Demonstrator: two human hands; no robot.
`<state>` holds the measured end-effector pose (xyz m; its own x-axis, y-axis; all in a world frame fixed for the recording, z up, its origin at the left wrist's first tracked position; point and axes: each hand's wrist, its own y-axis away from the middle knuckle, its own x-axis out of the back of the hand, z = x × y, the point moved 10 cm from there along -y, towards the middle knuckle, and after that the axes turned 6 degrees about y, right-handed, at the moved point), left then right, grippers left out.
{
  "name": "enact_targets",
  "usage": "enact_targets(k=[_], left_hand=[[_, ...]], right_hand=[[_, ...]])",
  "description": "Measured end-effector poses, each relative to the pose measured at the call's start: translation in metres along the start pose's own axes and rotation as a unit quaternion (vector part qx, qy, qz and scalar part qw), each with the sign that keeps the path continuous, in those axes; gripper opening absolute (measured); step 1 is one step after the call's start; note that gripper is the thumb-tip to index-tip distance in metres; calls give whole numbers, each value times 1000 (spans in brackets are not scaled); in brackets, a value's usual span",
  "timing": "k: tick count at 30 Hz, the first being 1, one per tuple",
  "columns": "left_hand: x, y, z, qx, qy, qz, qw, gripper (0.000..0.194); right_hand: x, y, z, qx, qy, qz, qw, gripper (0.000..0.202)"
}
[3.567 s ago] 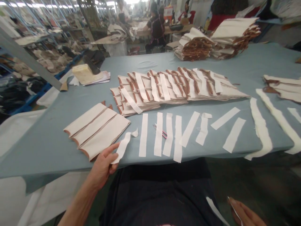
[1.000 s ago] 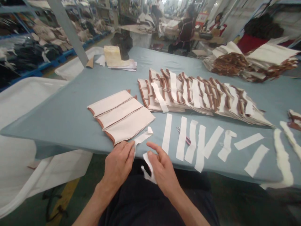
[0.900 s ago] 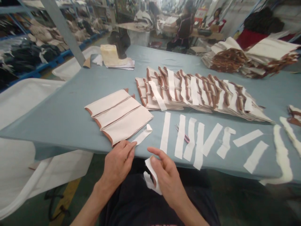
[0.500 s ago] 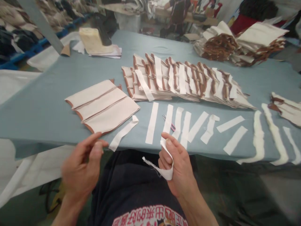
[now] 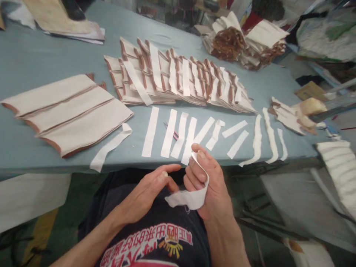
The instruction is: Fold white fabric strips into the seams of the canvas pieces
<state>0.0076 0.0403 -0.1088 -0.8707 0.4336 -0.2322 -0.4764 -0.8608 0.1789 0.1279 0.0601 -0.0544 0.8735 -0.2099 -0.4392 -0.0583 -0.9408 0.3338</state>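
Note:
In front of my body, my right hand [image 5: 204, 180] pinches a white fabric strip [image 5: 191, 200] between thumb and index finger. The strip curls down around the other fingers, and its loose end points left. My left hand [image 5: 151, 189] is just left of that loose end, fingers apart and with nothing visible in it. On the table edge above lie several flat white strips [image 5: 151, 131], with small scissors [image 5: 172, 131] partly under them. A cream fabric panel [image 5: 75, 109] with brown curved edges lies to the left, a curled strip [image 5: 109, 148] beside it.
Behind the strips, a row of overlapping cream and brown panels [image 5: 164, 94] covers the middle of the blue table [image 5: 33, 63]. Bundled fabric stacks [image 5: 228, 39] stand at the back right. Fluffy cream strips [image 5: 257, 139] lie near the right front edge.
My left hand has moved right, from beside the panel toward the strip in my right hand. The right hand keeps its hold. The view has turned to the right.

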Motion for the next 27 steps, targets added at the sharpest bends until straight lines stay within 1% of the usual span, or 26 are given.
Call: enact_targets(k=[4,8,11,14,15,17,19,22,25,27], left_hand=[[-21,2,-5,29,61,-56,996,60],[-34,7,-6,54,96,-90,990,59],[-47,8,-1,64,110,-128,984,58],[-61,7,4,60,72,-158,983,62],[-65,7,4,67,70,-165,982,63],[-76,9,-1,99,107,-179,973,64],[-87,12,-11,146,174,-184,956,60],[-98,16,-24,203,279,-168,924,52],[-100,16,-28,224,361,-135,895,50],[-99,15,-25,223,386,-123,886,47]], right_hand=[[41,0,-14,42,-4,82,996,31],[74,3,-14,59,-26,156,986,38],[89,5,-7,56,-33,200,978,43],[100,7,1,58,-26,236,970,42],[104,8,3,59,-20,247,967,42],[112,9,9,64,-10,266,962,42],[122,9,14,67,4,281,957,44],[141,9,25,68,26,303,950,47],[161,9,43,60,42,320,945,49],[171,11,59,47,61,323,943,49]])
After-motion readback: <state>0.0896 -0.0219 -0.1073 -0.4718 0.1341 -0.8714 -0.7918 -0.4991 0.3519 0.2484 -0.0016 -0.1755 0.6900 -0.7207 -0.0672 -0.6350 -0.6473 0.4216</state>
